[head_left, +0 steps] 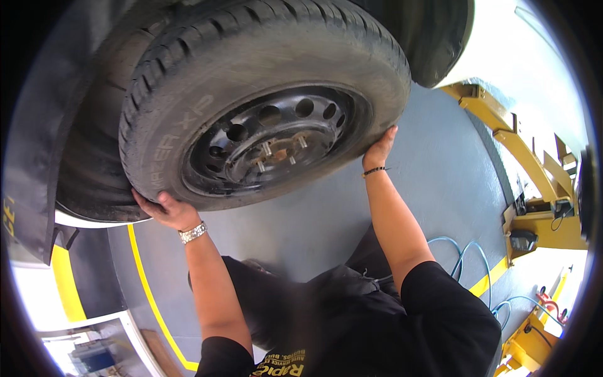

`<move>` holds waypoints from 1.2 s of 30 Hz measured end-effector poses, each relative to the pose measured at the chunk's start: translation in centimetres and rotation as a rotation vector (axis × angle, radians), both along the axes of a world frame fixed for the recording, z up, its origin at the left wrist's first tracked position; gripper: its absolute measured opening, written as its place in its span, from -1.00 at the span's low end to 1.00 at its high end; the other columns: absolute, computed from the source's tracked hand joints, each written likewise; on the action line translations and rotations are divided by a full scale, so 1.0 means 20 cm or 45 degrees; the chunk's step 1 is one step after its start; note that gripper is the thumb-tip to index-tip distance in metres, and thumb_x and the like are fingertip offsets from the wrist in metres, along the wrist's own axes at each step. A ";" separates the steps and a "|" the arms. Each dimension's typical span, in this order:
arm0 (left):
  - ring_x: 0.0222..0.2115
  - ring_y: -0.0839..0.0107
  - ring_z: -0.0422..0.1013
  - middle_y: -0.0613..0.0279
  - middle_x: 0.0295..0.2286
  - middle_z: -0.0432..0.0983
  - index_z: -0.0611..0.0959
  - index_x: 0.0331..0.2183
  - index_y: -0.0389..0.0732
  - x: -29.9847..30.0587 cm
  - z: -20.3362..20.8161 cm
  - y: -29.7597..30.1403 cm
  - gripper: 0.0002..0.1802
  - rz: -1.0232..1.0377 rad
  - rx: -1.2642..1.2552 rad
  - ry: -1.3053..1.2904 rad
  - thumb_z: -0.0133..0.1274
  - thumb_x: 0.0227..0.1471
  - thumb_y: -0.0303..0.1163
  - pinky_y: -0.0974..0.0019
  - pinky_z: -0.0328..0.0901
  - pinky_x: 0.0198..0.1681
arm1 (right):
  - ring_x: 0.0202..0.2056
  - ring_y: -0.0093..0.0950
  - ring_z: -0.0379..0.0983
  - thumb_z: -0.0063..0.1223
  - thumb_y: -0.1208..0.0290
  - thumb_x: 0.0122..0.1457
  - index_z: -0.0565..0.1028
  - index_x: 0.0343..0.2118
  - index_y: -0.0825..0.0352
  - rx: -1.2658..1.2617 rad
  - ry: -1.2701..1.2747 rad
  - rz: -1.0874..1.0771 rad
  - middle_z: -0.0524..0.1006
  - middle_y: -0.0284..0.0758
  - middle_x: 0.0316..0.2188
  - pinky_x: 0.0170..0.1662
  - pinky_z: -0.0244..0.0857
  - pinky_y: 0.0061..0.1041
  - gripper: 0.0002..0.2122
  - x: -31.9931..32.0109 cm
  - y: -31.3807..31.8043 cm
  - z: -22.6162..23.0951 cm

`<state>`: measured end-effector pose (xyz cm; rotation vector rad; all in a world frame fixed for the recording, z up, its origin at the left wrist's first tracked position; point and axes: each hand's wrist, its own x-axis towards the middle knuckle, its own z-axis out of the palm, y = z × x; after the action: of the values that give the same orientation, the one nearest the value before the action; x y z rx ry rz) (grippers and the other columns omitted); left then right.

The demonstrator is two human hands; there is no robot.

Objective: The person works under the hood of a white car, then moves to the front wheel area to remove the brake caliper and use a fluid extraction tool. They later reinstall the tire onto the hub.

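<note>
A car wheel (352, 147), a black steel rim in a worn, dusty tyre, sits up at the wheel arch in front of me. Several studs (267, 149) poke through the rim around its rusty centre. My left hand (168, 210) grips the tyre low on its left side, thumb on the sidewall and fingers around the tread. On the lower right edge, my right hand (380, 151) holds the tyre from the outside, its fingertips partly hidden behind it. Both arms are raised and stretched toward the wheel.
The dark wheel-arch liner (94, 151) curves close around the tyre's left. A yellow lift arm (518, 147) reaches under the white car body at right. Blue hoses (461, 251) lie on the grey floor (433, 182). At lower left, a yellow line (144, 276) crosses the floor.
</note>
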<state>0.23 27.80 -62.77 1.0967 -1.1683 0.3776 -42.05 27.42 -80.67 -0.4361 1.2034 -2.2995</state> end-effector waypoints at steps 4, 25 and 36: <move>0.08 -0.03 0.32 -0.34 0.09 0.35 0.44 0.07 -0.55 0.05 -0.08 0.01 -0.10 0.022 0.288 0.334 -0.48 0.36 0.20 0.04 0.21 0.18 | 0.10 -0.36 0.31 -0.33 -0.14 0.40 0.37 0.16 0.45 0.068 -0.229 -0.229 0.43 -0.24 0.11 0.23 0.11 -0.37 -0.35 0.00 -0.05 0.17; 0.24 0.01 0.16 -0.12 0.31 0.04 0.09 0.34 -0.27 -0.46 -0.69 0.23 -0.09 -0.177 0.486 1.461 -0.43 0.30 0.30 0.00 0.11 0.30 | 0.12 -0.06 0.34 -0.03 0.00 0.32 0.31 0.19 0.49 0.047 1.224 -0.575 0.41 0.01 0.10 0.25 0.13 -0.19 -0.39 -0.21 0.11 0.54; 0.17 0.04 0.23 -0.21 0.23 0.16 0.09 0.29 -0.45 -0.14 -0.50 0.20 0.18 0.053 0.141 0.579 0.22 0.02 0.24 0.06 0.12 0.29 | 0.11 -0.12 0.38 0.02 -0.37 0.13 0.28 0.19 0.56 0.177 0.984 -0.432 0.44 0.03 0.08 0.20 0.18 -0.29 -0.07 -0.12 -0.02 0.41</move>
<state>-2.63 31.88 -72.79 1.2272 -0.7701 0.0855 -44.50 26.92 -72.43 -1.2231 1.9024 -2.3632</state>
